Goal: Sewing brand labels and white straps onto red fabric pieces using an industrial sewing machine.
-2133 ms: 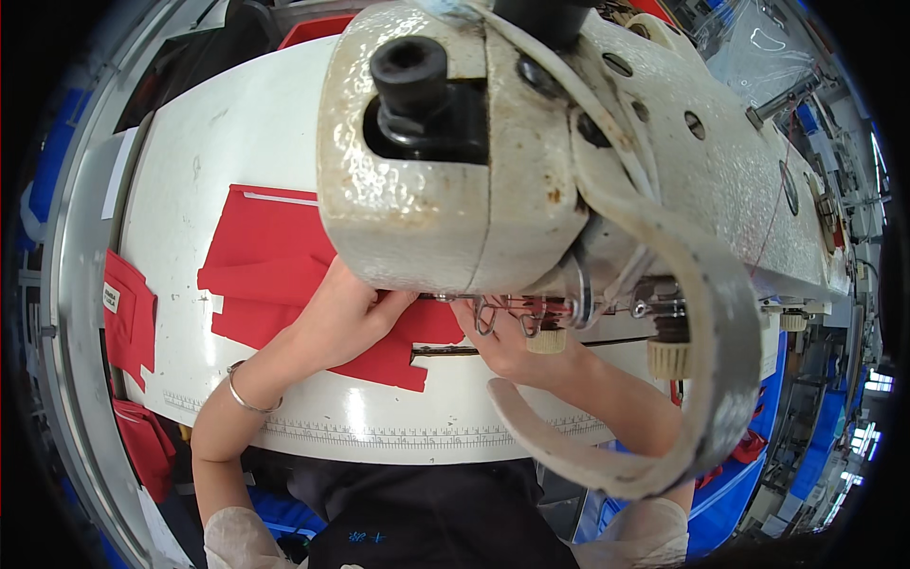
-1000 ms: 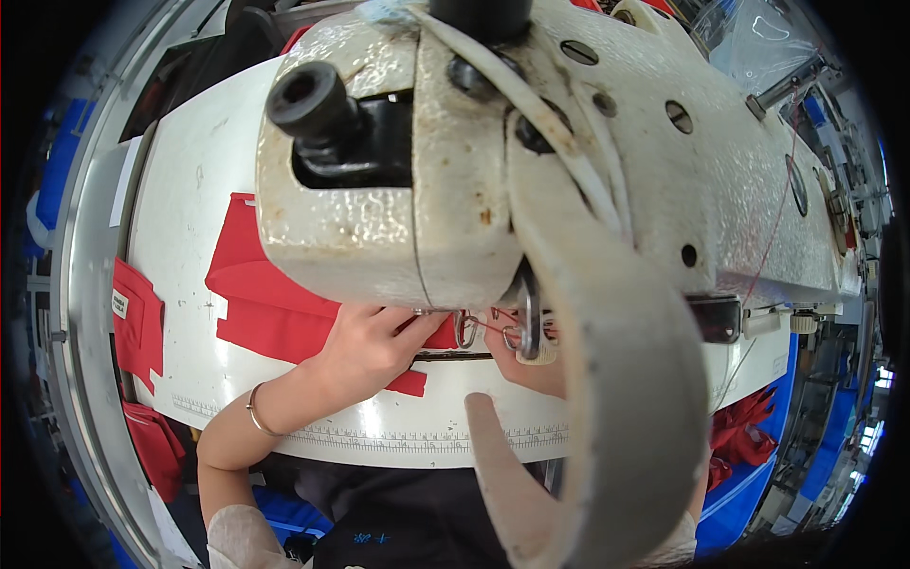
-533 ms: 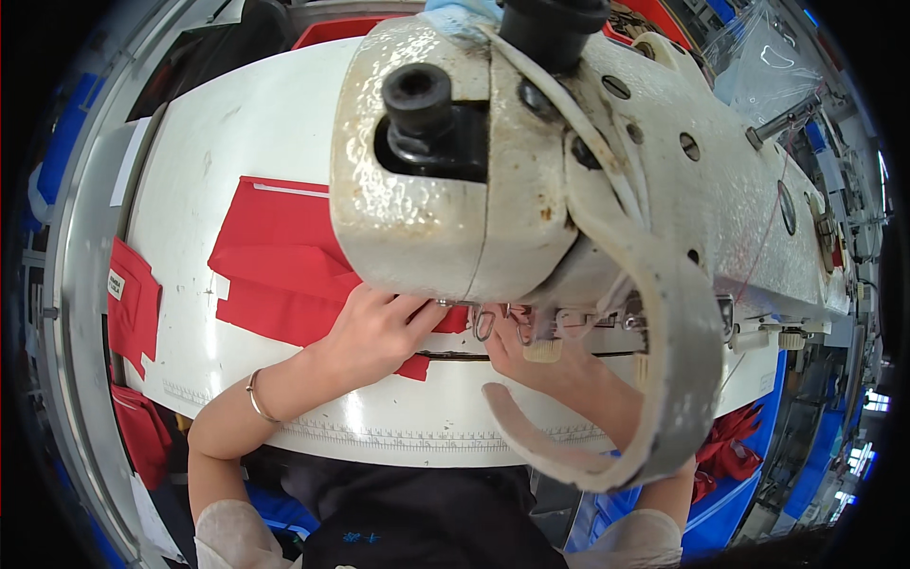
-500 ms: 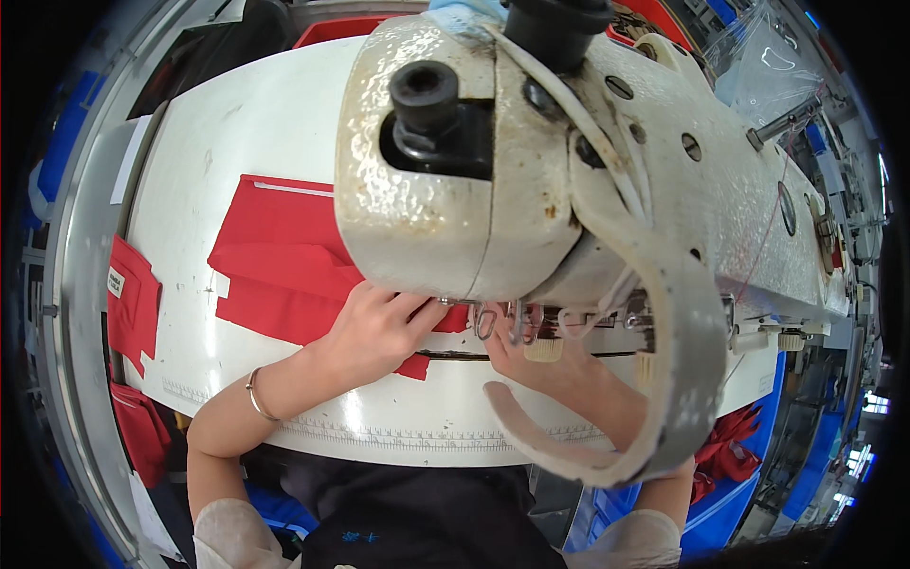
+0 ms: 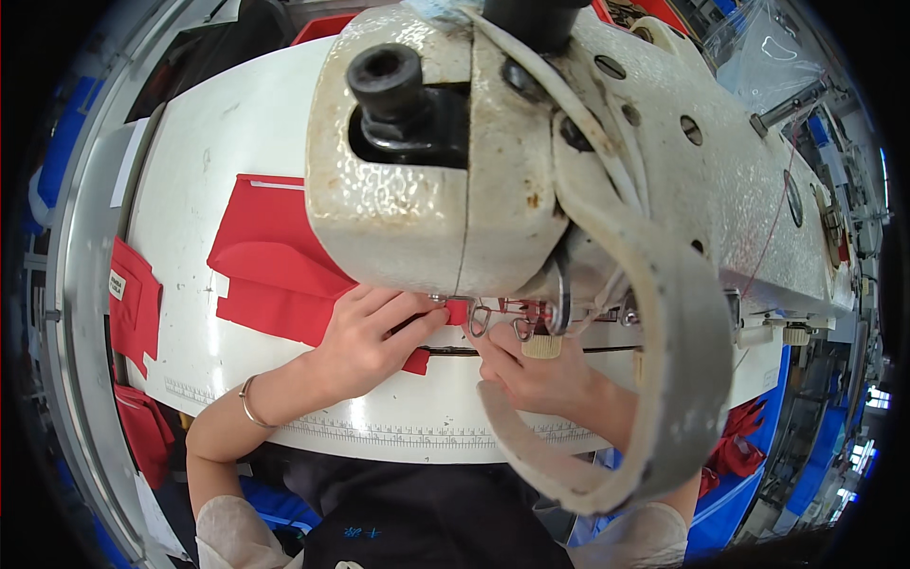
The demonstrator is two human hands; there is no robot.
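The red cloth (image 5: 270, 270) lay on the table (image 5: 209, 152), fanned out to the left, with its working edge running in beneath the machine (image 5: 398, 228). A white strip (image 5: 277, 184) showed along its far edge. The left hand (image 5: 370, 337) rested on it, thumb and forefinger close together near the needle area (whether they gripped it, I could not tell). The right hand (image 5: 536, 375) was just across, fingers curled, their tips partly hidden behind wire guides (image 5: 479, 321); their hold could not be told either.

The work looked partway through: this piece was in place but not clear of the machine, and no finished seam could be made out. Farther out, two more red pieces (image 5: 136, 302) sat at the left edge, while a red heap (image 5: 735, 450) filled part of a blue bin (image 5: 749, 493) at right; which were finished was unclear.
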